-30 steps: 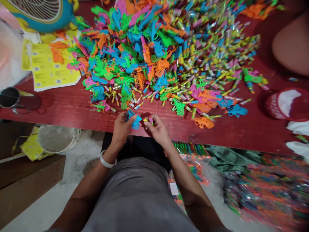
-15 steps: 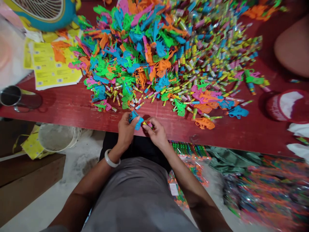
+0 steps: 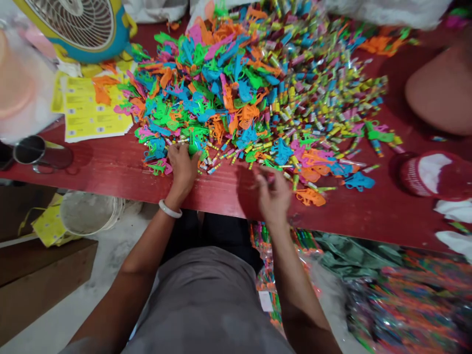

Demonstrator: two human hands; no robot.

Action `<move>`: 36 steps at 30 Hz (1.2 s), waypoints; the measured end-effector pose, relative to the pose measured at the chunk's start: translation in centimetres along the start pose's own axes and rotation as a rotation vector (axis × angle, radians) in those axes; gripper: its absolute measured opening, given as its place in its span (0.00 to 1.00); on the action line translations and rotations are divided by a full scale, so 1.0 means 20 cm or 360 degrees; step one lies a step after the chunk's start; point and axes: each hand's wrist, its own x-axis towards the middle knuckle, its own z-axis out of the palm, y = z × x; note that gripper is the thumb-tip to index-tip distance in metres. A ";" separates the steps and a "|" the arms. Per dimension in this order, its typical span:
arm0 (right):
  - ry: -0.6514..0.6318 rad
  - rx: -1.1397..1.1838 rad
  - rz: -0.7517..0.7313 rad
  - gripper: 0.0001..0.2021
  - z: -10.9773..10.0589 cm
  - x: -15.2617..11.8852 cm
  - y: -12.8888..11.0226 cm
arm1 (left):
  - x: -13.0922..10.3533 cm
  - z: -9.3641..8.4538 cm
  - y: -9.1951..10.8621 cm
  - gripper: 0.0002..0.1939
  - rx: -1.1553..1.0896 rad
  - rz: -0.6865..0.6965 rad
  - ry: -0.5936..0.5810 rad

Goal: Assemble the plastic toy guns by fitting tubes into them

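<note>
My left hand (image 3: 183, 166) is at the front edge of the heap, its thumb and fingers closed about a green plastic toy piece (image 3: 197, 140) with a mesh part. A white bangle circles that wrist. Farther right, my right hand (image 3: 273, 194) hovers over the bare red tabletop, fingers curled and smeared by motion. Something small and reddish shows between them, too blurred to name. Just beyond its fingertips lies a blue plastic toy piece (image 3: 282, 150) on the heap. Several small banded tubes (image 3: 217, 162) lie between the hands.
The heap of toy pieces and tubes (image 3: 302, 93) spreads over the red table (image 3: 121, 169). A fan (image 3: 77, 24), yellow printed sheets (image 3: 92, 115) and a metal mug (image 3: 55, 156) stand left, a red basket (image 3: 413, 177) right. Below are a bucket (image 3: 88, 214) and bagged toys (image 3: 416, 300).
My hands have parted: the left moved up-left to the heap, the right moved rightward. The blue toy piece from my left hand now appears to lie on the heap near my right hand.
</note>
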 end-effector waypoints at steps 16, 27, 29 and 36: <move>-0.0588 0.0069 -0.0325 0.09 0.29 -0.11 -0.16 | -0.36 -0.14 0.14 0.21 -0.1361 -0.0649 -0.0609; -0.0697 0.0432 -0.0073 0.14 0.22 -0.05 -0.15 | -0.41 -0.18 0.14 0.19 -0.1425 -0.0842 -0.0727; -0.0724 0.0441 -0.0093 0.14 0.22 -0.05 -0.14 | -0.42 -0.18 0.14 0.19 -0.1437 -0.0856 -0.0752; -0.0718 0.0357 -0.0234 0.15 0.24 -0.10 -0.12 | -0.45 -0.15 0.12 0.16 -0.1447 -0.0838 -0.0713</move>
